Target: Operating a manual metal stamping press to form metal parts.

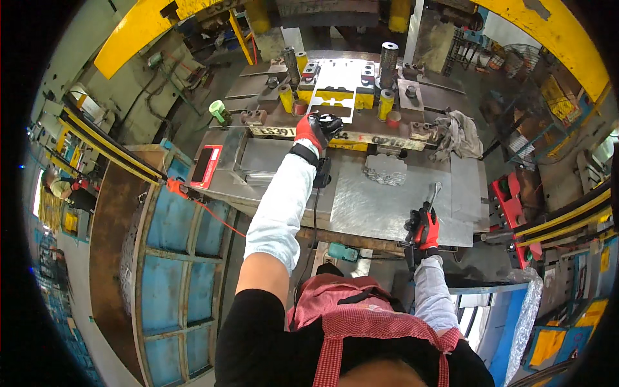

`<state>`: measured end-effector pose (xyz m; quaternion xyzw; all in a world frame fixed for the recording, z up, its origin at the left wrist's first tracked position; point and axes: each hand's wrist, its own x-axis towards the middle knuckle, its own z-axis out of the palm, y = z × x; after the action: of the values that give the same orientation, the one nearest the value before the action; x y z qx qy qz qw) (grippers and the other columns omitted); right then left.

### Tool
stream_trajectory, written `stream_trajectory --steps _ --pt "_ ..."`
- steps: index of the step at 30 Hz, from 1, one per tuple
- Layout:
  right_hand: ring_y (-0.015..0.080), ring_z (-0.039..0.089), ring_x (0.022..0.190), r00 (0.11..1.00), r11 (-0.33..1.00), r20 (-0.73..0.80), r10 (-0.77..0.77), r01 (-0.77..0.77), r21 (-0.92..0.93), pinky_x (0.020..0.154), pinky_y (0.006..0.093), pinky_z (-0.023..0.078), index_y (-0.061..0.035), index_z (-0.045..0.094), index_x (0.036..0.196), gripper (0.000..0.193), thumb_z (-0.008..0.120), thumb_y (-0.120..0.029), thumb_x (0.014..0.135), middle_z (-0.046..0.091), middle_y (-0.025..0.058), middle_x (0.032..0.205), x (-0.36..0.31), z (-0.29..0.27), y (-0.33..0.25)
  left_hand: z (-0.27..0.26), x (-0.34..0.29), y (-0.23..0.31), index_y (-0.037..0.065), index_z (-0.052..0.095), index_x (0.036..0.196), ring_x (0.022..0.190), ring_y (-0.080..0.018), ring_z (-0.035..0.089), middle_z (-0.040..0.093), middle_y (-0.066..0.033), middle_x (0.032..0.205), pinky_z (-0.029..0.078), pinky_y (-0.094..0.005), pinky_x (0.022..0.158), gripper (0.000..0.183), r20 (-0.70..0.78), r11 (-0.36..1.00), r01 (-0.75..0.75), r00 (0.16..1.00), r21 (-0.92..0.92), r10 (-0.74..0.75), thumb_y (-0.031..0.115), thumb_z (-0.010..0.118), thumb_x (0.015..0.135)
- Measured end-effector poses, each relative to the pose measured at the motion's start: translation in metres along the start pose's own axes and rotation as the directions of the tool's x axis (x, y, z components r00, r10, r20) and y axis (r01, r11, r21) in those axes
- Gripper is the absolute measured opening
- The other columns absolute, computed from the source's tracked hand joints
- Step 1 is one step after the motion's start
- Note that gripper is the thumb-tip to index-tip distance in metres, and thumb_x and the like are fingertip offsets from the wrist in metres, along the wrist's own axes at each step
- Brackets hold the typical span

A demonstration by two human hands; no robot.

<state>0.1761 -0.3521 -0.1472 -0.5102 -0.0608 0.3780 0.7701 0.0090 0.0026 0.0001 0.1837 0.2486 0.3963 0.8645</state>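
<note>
My left hand [317, 129], in a red and black glove, reaches forward to the press die. Its fingers curl at the near edge of a bright metal sheet [332, 108] with cut-outs, which lies on the die [353, 137]. The glove hides the exact grip. My right hand [422, 227], gloved the same way, is closed around a metal hand tool [434, 193] with a rounded end, above the right part of a flat metal plate [361, 206]. A small stack of shaped metal pieces [385, 169] lies on that plate, between my two hands.
Upright guide posts [388, 64] and yellow cylinders [385, 103] stand around the die. A grey rag [459, 134] lies at right, near red control boxes [509, 197]. A green cup [219, 112] and red-edged case [206, 166] are left. A blue-panelled cabinet [169, 271] stands lower left.
</note>
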Motion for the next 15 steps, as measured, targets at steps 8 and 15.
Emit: stream_trajectory --steps 8,15 --pt "0.0191 0.052 0.048 0.999 0.998 -0.024 0.049 -0.048 0.031 0.044 0.0331 0.048 -0.0095 0.041 0.114 0.036 0.054 -0.017 0.081 0.057 0.0111 0.075 -0.001 -0.002 0.0 -0.001 -0.001 0.002 -0.004 0.049 0.1 0.087 -0.0393 0.056 0.057 -0.022 0.096 0.044 -0.0517 0.082 0.035 0.017 0.998 0.056 0.998 0.003 -0.056 0.027 0.035 0.088" --pt "0.0192 0.052 0.05 0.999 0.996 -0.007 0.053 -0.053 0.077 0.045 0.0343 0.048 -0.0108 0.041 0.115 0.039 0.055 -0.017 0.08 0.054 0.0102 0.074 -0.004 0.0 0.0 0.0 -0.007 0.003 -0.011 0.04 0.107 0.093 -0.0422 0.054 0.051 -0.0279 0.101 0.046 -0.0513 0.082 0.04 0.066 0.999 0.025 0.997 0.022 -0.027 0.024 0.031 0.089"
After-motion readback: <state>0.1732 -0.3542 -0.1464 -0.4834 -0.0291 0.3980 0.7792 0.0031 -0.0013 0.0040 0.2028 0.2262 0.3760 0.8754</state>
